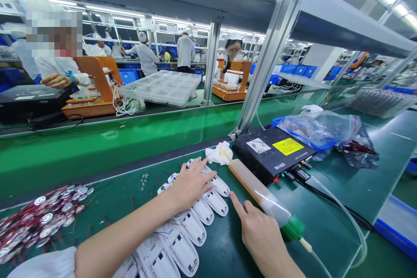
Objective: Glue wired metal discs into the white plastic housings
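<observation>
A fanned row of white plastic housings (184,252) lies on the green bench, thin red wires at their far ends. My left hand (192,182) rests with spread fingers on the farthest housings, covering part of them. My right hand (259,230) has its index finger stretched out to the near tip of the farthest housing; its other fingers curl and are partly hidden. Nothing shows in its grip. Just right of it lies a translucent dispensing syringe (260,191) with a green cap and hose. A crumpled white tissue (220,153) sits by the syringe's far end.
Left, a pile of round metal discs with red wires (45,217). At the back right, a black controller box (273,152) and a blue tray with plastic bags (312,130). A metal post (273,52) rises behind. Co-workers and orange fixtures (231,80) stand across the bench.
</observation>
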Demonstrator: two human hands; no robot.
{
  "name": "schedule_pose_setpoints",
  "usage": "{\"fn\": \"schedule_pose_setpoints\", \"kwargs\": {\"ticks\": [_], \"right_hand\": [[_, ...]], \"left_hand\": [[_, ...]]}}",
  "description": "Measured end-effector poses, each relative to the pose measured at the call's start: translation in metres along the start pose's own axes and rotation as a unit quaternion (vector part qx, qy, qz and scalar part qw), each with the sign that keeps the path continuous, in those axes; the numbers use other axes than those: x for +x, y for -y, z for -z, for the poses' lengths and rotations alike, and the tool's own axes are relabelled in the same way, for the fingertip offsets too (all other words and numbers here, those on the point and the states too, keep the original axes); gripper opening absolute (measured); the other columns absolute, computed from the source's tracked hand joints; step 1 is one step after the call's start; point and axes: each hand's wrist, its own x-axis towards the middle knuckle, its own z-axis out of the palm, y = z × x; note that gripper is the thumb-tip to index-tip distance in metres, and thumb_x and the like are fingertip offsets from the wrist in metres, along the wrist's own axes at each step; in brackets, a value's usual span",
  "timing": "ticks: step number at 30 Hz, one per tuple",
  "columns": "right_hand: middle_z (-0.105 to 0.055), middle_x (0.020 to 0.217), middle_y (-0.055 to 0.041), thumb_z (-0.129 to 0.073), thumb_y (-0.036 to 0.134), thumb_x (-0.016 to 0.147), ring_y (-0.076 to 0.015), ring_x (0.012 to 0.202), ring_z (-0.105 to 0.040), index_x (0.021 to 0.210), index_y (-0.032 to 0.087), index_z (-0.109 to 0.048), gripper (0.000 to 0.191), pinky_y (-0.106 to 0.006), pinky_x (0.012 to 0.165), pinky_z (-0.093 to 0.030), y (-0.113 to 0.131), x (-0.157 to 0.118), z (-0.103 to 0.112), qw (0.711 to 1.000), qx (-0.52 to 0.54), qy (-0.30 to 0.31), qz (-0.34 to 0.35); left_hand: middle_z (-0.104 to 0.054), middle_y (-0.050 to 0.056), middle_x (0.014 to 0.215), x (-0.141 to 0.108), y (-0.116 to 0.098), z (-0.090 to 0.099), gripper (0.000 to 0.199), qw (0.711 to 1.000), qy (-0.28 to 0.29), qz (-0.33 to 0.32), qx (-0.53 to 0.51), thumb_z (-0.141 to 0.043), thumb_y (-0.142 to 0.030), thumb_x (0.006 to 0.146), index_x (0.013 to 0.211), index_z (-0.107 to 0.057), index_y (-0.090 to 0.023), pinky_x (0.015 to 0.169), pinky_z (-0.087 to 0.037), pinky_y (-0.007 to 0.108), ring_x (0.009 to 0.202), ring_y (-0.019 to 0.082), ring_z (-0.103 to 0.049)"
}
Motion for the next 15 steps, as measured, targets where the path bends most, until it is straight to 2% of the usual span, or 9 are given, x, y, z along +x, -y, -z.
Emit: {"fn": "schedule_pose_setpoints", "kwargs": {"ticks": [4, 7, 11, 15], "right_hand": [[-0.046, 0.059, 0.0004, -0.037, -0.003, 0.063, -0.0089, 0.042, -0.045, 0.112, 0.013, -0.055, 0.055, -0.025, 0.038, -0.014, 0.0, 0.003, 0.002, 1.0, 0.018, -0.003, 0.003], [-0.049, 0.061, 0.0005, -0.033, -0.005, 0.065, -0.0085, 0.043, -0.048, 0.112, 0.014, -0.056, 0.055, -0.024, 0.037, -0.019, -0.001, 0.003, 0.006, 0.999, 0.037, -0.016, -0.008], [-0.051, 0.064, 0.0004, -0.028, 0.002, 0.081, -0.0082, 0.046, -0.051, 0.115, 0.014, -0.053, 0.044, -0.02, 0.038, -0.029, -0.002, -0.004, 0.014, 0.995, 0.084, -0.038, -0.034], [-0.05, 0.064, 0.0017, -0.025, 0.017, 0.092, -0.0064, 0.048, -0.051, 0.117, 0.018, -0.052, 0.036, -0.016, 0.039, -0.033, -0.001, -0.012, 0.024, 0.989, 0.145, -0.035, -0.025]], "left_hand": [[-0.026, 0.012, 0.145, 0.001, -0.002, 0.0, 0.035, 1.0, -0.007, 0.013, -0.002, -0.041, -0.033, 0.093, 0.127, -0.045, -0.03, 0.097, -0.033, 0.058, 0.134, 0.034, -0.018], [-0.028, 0.013, 0.143, 0.001, -0.003, 0.0, 0.034, 1.0, -0.007, 0.015, 0.001, -0.042, -0.033, 0.092, 0.126, -0.047, -0.029, 0.095, -0.035, 0.057, 0.133, 0.034, -0.022], [-0.027, 0.013, 0.143, 0.001, -0.002, 0.0, 0.034, 1.0, -0.009, 0.011, 0.003, -0.042, -0.033, 0.093, 0.126, -0.047, -0.029, 0.096, -0.033, 0.058, 0.133, 0.033, -0.022], [-0.02, 0.015, 0.146, 0.0, -0.005, 0.002, 0.042, 1.0, -0.021, 0.016, 0.008, -0.045, -0.039, 0.091, 0.131, -0.041, -0.029, 0.099, -0.022, 0.063, 0.134, 0.036, -0.015]]}}
